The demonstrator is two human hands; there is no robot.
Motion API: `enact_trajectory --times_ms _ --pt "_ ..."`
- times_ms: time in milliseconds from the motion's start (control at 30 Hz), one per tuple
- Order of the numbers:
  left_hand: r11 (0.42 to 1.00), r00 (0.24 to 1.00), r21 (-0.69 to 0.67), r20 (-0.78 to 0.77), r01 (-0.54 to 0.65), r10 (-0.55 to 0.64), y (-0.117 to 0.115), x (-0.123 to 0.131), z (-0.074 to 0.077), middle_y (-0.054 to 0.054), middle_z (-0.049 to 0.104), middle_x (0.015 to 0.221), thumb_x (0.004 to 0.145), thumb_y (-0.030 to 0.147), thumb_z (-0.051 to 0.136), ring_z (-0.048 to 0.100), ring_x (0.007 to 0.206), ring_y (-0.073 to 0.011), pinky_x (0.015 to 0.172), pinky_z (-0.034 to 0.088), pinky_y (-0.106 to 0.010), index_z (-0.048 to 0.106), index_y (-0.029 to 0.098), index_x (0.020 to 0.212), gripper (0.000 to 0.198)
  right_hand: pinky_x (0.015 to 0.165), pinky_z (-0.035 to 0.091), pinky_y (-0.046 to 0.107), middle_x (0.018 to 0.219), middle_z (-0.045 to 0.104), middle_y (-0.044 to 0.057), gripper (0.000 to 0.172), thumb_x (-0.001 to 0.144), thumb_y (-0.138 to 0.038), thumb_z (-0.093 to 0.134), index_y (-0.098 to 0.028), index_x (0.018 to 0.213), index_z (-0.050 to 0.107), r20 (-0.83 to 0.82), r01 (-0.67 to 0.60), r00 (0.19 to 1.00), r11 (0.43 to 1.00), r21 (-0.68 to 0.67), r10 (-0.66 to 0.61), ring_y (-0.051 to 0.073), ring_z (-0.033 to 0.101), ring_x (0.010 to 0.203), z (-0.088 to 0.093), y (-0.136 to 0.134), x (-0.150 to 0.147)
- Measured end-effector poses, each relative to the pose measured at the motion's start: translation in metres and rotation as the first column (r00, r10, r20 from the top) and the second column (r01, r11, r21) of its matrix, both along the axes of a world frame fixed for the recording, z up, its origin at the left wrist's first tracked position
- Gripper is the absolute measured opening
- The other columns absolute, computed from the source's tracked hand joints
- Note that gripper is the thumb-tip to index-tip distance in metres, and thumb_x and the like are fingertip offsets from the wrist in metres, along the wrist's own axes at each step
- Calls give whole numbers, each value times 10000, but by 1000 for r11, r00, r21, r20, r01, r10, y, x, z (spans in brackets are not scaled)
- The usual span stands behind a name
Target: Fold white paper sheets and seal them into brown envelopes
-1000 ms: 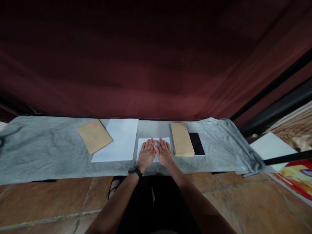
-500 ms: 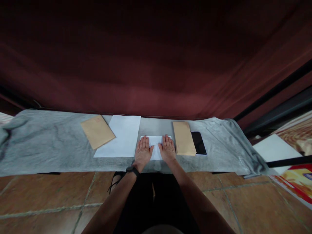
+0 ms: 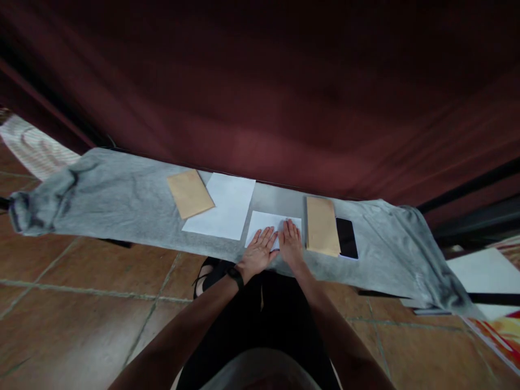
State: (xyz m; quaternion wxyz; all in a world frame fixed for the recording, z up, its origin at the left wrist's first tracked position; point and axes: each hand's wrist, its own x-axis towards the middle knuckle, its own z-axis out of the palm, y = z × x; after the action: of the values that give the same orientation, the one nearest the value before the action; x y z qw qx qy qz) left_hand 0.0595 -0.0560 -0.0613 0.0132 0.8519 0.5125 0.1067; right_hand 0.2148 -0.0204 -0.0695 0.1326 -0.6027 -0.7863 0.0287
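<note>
Both palms lie flat on a small white sheet of paper [image 3: 264, 218], which looks folded and rests on a grey cloth [image 3: 134, 200]. My left hand [image 3: 260, 250], with a dark band at the wrist, covers the sheet's lower middle, fingers stretched out. Beside it, my right hand [image 3: 291, 242] presses on the right part of the paper, fingers extended and close together. Just right of that hand are brown envelopes [image 3: 323, 226], apparently stacked. To the left, larger white paper [image 3: 227, 203] lies flat, one corner under another brown envelope [image 3: 190, 193].
A dark phone [image 3: 346, 238] lies against the right-hand envelopes. Behind the cloth-covered surface hangs a dark red curtain [image 3: 260, 135]. Black bars stand at both sides. Brown floor tiles [image 3: 101, 325] show below, and a white board [image 3: 487, 279] is at the far right.
My view has turned and shifted. My left hand has slid lower and toward the right across the small paper, closer to my right hand. More of the sheet's upper left now shows.
</note>
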Motion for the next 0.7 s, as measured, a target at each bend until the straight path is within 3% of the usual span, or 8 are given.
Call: enact_trajectory --times_ms 67,233,467,700 --pt "1000 1000 -10 -20 19 -19 0 0 2 -164 326 1619 1032 385 333 231 1532 -256 1268 142 -483 376 71 1523 585 1216 229 483 1609 350 161 518 1076 -298 243 -88 1517 414 1 -90 996 996 18 90 255 274 1513 -1 -18 -3" --pt "999 998 -24 -32 47 -48 0 1 3 -152 301 1631 1022 335 329 220 1535 -246 1271 120 -471 342 67 1540 583 1213 250 488 1581 378 210 568 1082 -350 248 -22 1533 358 -6 -84 996 991 104 85 275 316 1494 -5 -51 -2" --pt "1000 1000 -5 -11 21 -21 -5 -9 3 -149 285 1640 1032 453 365 229 1533 -259 1258 176 -483 330 132 1557 616 1200 282 495 1604 329 220 614 1072 -428 303 -32 1537 354 15 -83 997 986 145 82 302 304 1496 -7 -60 19" --pt "994 996 51 23 -93 91 -20 -32 2 -176 334 1614 1019 526 356 252 1526 -267 1241 251 -451 312 83 1559 699 1187 305 502 1594 349 222 642 1063 -448 331 -42 1560 304 7 -25 1000 989 146 24 307 325 1485 -12 -71 34"
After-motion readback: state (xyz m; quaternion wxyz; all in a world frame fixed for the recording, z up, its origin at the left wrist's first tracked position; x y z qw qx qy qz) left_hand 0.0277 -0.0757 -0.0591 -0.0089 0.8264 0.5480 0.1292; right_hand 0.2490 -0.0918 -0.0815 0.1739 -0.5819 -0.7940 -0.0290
